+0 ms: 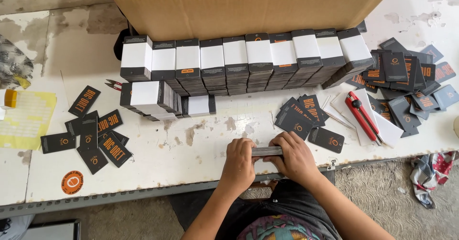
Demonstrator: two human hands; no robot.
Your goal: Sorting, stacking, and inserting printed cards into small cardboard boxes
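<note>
Both of my hands grip one thin stack of dark tags [267,150] laid flat on the white table [201,163] near its front edge. My left hand [239,161] holds the stack's left end, and my right hand [294,155] holds its right end. Just beyond my right hand lies a small fan of loose dark tags with orange print [302,115]. A long row of banded tag bundles [239,63], each wrapped in white paper, stands further back.
A big cardboard box [248,3] stands behind the bundles. A red utility knife [362,116] lies on white paper strips at right, beside a heap of loose tags [411,85]. More tags [95,132] and a yellow sheet [26,120] lie left. Small snips [113,84] are near the bundles.
</note>
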